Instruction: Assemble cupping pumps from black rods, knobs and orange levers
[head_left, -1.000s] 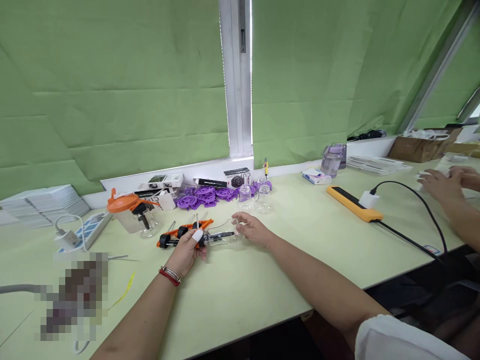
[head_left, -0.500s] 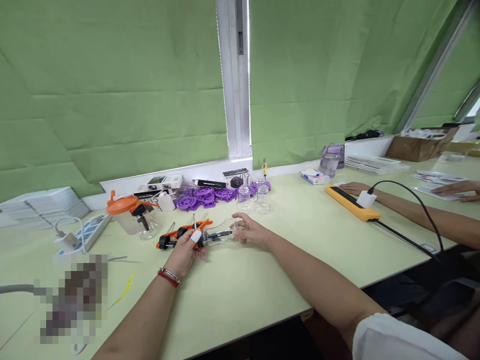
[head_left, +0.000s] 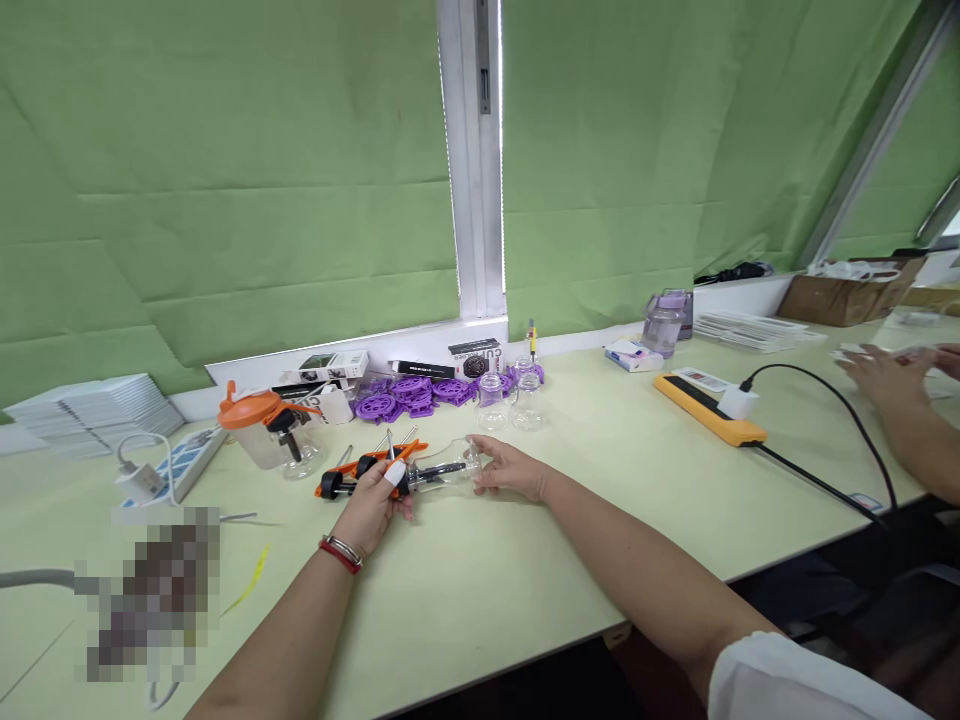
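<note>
A clear, waisted bottle with a dark stem inside lies sideways between my hands, just above the table. My left hand, with a white wrap on the thumb, grips its black neck end. On the wide base end are the curled fingers of my right hand. Right behind my left hand lie orange and black parts with thin metal rods. Farther left, a second clear vessel with a black stem stands beside an orange-lidded jug.
Two clear glass vessels stand behind my right hand, near purple plastic pieces and small boxes. To the right lie a yellow power strip and its cable. A co-worker's hands handle something at far right.
My hands keep hold of the bottle with little movement. At the right, the co-worker's hand has left the spot behind the yellow power strip and moved farther right.
</note>
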